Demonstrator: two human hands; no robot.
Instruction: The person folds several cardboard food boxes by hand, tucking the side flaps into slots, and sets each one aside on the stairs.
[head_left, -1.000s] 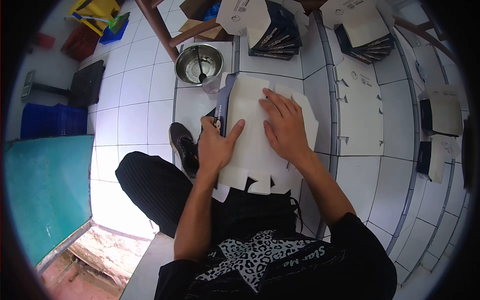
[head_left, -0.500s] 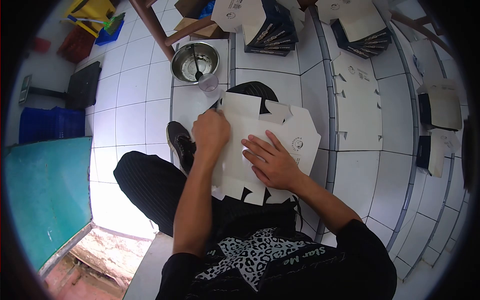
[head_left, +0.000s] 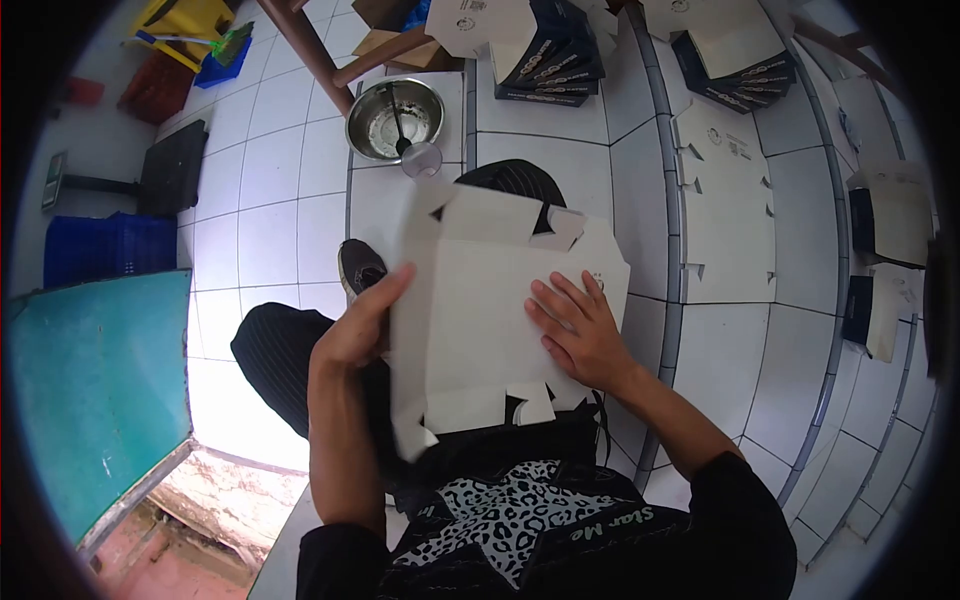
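Note:
A white flat cardboard box blank [head_left: 480, 320], with notched flaps at its far and near sides, lies across my lap. My left hand [head_left: 358, 325] is at its left edge, one digit over the top and the other fingers hidden below or behind. That left strip of card is bent along a crease and slightly blurred. My right hand [head_left: 580, 335] lies flat on the right part of the blank, fingers stretched out, partly covering a small printed logo.
A steel bowl [head_left: 395, 118] holds a dark-handled utensil, with a clear cup [head_left: 421, 160] beside it. Stacked dark-blue printed boxes [head_left: 550, 60] stand ahead. Another flat blank [head_left: 727, 210] lies on the tiled step to the right. A teal panel [head_left: 100, 350] is at left.
My left hand has moved down and left from the blank's far left corner to its left edge. The left strip now opens outward. My right hand has shifted slightly right.

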